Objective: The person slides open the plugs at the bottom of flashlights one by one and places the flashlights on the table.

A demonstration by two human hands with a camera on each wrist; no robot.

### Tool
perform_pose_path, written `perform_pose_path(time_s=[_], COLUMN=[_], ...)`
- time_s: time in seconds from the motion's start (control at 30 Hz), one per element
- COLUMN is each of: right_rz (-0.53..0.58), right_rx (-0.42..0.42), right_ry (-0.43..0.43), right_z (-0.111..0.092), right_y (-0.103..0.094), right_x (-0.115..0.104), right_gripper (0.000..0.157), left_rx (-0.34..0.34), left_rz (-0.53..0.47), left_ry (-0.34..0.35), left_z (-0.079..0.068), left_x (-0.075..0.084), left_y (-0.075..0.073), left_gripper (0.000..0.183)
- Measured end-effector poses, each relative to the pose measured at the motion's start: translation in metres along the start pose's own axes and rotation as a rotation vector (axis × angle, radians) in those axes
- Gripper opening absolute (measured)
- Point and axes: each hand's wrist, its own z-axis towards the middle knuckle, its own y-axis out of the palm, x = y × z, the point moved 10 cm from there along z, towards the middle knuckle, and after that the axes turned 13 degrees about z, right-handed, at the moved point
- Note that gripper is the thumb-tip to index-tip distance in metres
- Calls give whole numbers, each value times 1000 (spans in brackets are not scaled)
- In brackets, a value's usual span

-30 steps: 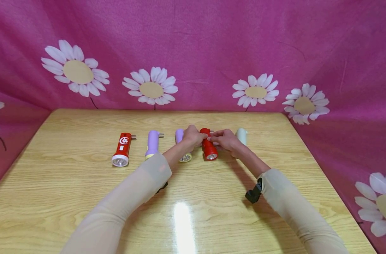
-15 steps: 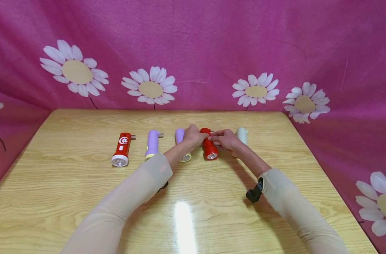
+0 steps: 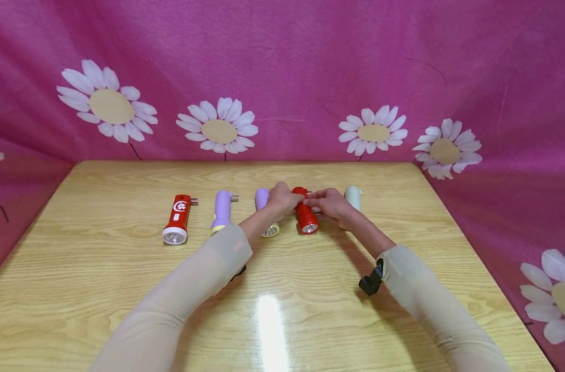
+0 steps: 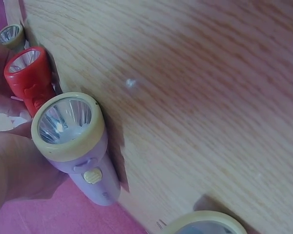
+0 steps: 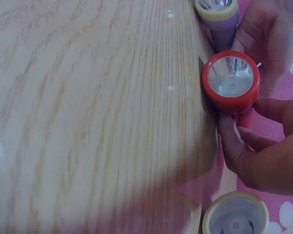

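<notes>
In the head view a red flashlight [image 3: 306, 221] lies on the table, lens toward me, between both hands. My left hand [image 3: 282, 200] holds it from the left, its thumb on the body and its other fingers curled. From the right my right hand [image 3: 332, 206] grips the same body; the right wrist view shows its thumb and fingers [image 5: 230, 139] on either side, behind the lens head. A purple flashlight [image 4: 95, 180] with a cream rim lies just left of my left hand. Beyond my right hand is a pale green flashlight [image 3: 353, 197], partly hidden.
Further left lie another purple flashlight [image 3: 223, 209], partly behind the left sleeve, and a red flashlight with a white rim [image 3: 176, 227]. All lie in a row on the wooden table [image 3: 310, 310]. A pink flowered cloth [image 3: 291, 77] hangs behind the table.
</notes>
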Motion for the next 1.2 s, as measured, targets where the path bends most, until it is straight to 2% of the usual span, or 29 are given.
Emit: perform_pose_path(time_s=[0.33,0.6,0.93,1.2], right_rz=[-5,-45,-51,-85], right_rx=[2,31,49,66], right_ry=[-1,-3,-54,-95], right_z=[1,-1,-12,-17], right_y=[1,-1,-11,-28], right_x=[0,-3,-31,-51], right_gripper=[43,42,43,43], left_rx=[-9,-2,3,-5], left_rz=[-30,-28,-49,-35], left_ry=[-34,-48,-39,-47], left_z=[2,5,5,6], left_x=[-1,-3,-1,-3], left_y=[2,2,4,4], left_gripper=[32,26,24,24])
